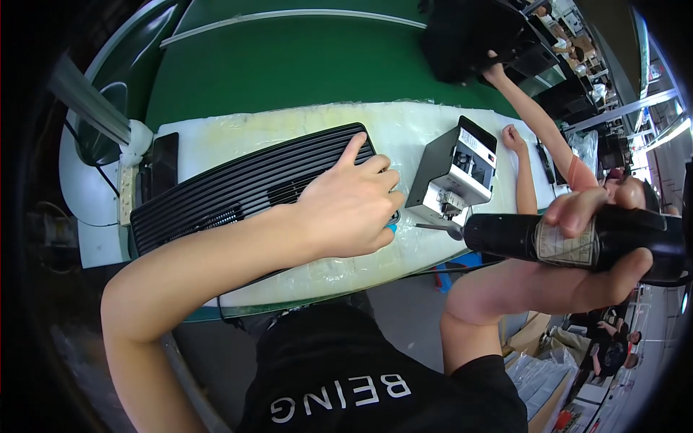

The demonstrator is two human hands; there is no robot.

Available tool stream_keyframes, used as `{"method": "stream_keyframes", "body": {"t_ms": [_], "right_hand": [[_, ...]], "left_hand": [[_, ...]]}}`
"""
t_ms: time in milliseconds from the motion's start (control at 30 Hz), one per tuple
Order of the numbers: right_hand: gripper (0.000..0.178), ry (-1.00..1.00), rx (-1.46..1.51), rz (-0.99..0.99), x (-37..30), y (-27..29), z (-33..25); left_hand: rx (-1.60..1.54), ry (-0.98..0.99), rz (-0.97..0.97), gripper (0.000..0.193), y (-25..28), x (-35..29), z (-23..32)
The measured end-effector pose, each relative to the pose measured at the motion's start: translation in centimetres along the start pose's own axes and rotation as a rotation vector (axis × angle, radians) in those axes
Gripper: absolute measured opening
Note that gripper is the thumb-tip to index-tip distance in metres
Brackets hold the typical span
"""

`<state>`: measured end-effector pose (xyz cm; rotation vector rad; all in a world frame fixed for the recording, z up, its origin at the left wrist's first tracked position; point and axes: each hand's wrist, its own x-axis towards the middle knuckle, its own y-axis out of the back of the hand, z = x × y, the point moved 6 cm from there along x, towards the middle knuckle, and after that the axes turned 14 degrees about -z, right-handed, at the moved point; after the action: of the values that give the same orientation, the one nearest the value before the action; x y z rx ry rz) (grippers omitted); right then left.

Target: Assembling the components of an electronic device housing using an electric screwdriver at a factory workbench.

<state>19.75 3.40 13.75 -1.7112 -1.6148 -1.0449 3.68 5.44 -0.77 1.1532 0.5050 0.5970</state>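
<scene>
A black electric screwdriver (498, 237) is in my right hand (599, 238), fingers wrapped round its body. The tool lies nearly level, its thin bit pointing left at the near side of a boxy black-and-silver screw feeder (455, 173). I cannot tell whether the bit touches the feeder. My left hand (351, 206) lies over the right end of a long black slatted panel (238, 184), the index finger stretched along the slats and the other fingers bent over the end. A small blue thing (392, 227) shows beneath that hand, mostly hidden.
A pale padded mat (289, 117) covers the bench, with a green conveyor-like surface (303, 61) beyond. At far left stand a power strip (128, 195), a dark flat device (165, 162) and a metal post (90, 101). A co-worker's arm (538, 108) reaches toward a black object (469, 43) at upper right.
</scene>
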Motion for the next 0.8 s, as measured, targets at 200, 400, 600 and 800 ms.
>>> {"method": "stream_keyframes", "body": {"t_ms": [200, 400, 600, 800], "right_hand": [[0.053, 0.065, 0.078, -0.559, 2.1, -2.7, 0.9], [0.052, -0.044, -0.001, -0.327, 0.3, -5.8, 0.6], [0.058, -0.009, 0.31, -0.269, -0.3, -5.4, 1.7], [0.055, -0.141, 0.455, -0.638, 1.1, -3.1, 1.5]], "left_hand": [[-0.001, -0.02, 0.036, 0.03, 0.0, -0.2, -0.1], [-0.006, -0.023, 0.039, 0.03, -0.4, -0.2, -0.3], [-0.012, -0.033, 0.035, 0.029, -0.1, -0.1, 0.0], [0.0, -0.013, 0.036, 0.03, 0.1, -0.2, 0.3]]}}
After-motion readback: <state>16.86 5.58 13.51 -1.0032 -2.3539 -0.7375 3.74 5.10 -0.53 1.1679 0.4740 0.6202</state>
